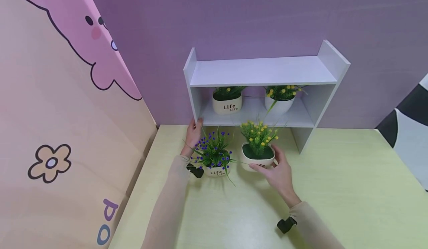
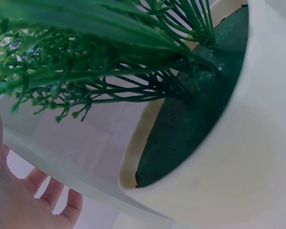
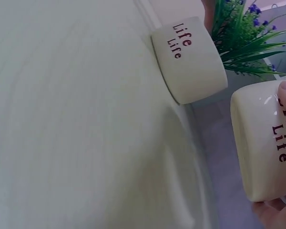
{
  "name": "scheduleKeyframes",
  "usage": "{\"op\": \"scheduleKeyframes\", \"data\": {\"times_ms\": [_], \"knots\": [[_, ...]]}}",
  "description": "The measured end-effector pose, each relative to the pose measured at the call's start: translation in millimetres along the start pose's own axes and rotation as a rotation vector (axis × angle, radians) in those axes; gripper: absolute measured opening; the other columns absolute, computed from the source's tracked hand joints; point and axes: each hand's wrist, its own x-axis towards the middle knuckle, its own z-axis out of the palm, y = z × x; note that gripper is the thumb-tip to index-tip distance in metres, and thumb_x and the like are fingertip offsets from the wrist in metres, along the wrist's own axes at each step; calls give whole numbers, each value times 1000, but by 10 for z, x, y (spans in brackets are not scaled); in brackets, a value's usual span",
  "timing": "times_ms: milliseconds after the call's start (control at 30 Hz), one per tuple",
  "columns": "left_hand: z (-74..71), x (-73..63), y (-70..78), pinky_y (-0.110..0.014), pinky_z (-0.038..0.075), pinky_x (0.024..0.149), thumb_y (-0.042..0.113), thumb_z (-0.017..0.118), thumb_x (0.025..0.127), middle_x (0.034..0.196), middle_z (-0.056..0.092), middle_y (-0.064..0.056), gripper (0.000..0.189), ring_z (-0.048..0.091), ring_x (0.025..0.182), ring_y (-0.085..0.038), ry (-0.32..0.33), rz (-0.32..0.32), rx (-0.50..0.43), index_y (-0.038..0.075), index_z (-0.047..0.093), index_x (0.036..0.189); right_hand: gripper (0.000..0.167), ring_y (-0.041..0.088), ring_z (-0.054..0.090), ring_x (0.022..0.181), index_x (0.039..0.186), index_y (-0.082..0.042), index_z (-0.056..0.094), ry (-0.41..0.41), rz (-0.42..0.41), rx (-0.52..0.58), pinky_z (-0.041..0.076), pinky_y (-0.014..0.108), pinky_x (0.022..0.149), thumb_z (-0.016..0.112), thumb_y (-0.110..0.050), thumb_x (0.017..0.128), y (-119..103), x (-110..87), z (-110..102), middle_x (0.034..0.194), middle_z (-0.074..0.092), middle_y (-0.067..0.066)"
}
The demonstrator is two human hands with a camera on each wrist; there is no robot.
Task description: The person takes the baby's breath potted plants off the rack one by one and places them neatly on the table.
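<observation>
Just below the centre of the frame, the pot of blue-purple flowers (image 1: 215, 156) stands on the pale table (image 1: 361, 189), and just right of it the right hand (image 1: 279, 171) pinches the pot of yellow flowers (image 1: 259, 148) between thumb and fingers. Farther back, left of centre, the left hand (image 1: 193, 136) grips the lower left side of the white shelf (image 1: 264, 70), within which a left-hand plant (image 1: 227, 102) and a right-hand plant (image 1: 280, 102) sit apart, before the purple wall (image 1: 254, 18) filling the frame's upper middle
</observation>
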Motion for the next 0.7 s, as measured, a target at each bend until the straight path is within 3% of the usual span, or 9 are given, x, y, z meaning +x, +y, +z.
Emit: {"op": "scheduleKeyframes", "data": {"times_ms": [67,200,267,500,600,700], "knots": [[-2,1,2,-26,37,63,27,43,116,143,59,-32,52,46,75,-18,2,2,-2,4,43,162,110,41,47,150,162,-2,38,-6,5,-13,46,55,116,101,-26,74,8,-13,22,163,47,21],[-2,-2,9,-28,41,72,26,43,116,146,57,-32,52,58,97,-39,4,11,-8,2,43,161,112,43,46,150,161,-2,36,-19,18,-19,45,56,117,101,-26,74,44,-39,62,163,45,22],[-2,-2,9,-29,41,74,27,43,116,147,57,-31,52,58,104,-43,0,10,-11,2,43,161,112,44,46,149,161,-1,36,-26,27,-19,44,57,118,101,-27,73,71,-49,83,163,45,23],[-10,-7,13,-28,40,67,27,44,115,143,59,-31,51,49,82,-15,-4,-5,-7,3,45,160,116,46,44,150,161,1,33,-51,54,-20,41,59,121,102,-28,73,138,-61,128,164,42,24],[-9,-11,14,-27,39,65,28,44,115,142,59,-31,51,46,78,-13,-7,-8,-12,3,45,160,116,46,43,150,161,1,32,-67,78,-42,39,61,121,101,-31,73,150,-63,133,163,42,25],[-7,-11,10,-28,39,67,28,44,116,143,59,-31,51,50,84,-18,-7,-9,-16,4,45,161,116,47,43,150,159,1,32,-83,100,-64,38,62,121,101,-32,73,170,-67,140,162,44,27]]}}
